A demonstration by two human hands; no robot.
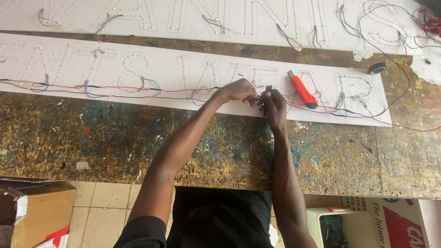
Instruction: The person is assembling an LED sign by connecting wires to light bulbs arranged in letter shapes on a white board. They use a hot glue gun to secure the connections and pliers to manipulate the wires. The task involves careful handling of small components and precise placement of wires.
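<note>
Both my hands, left hand [236, 90] and right hand [274, 104], pinch a small black piece at the wires [138, 87]; near white board [183, 73] mostly wired, this joint unfinished.

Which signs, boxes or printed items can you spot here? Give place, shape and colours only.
Near sign panel: long white strip under the hands, letters dotted with small lights.
Far sign panel: same kind, at the top edge.
Cardboard box: brown, bottom left on the floor.
Printed board: white and red, bottom right.
</note>
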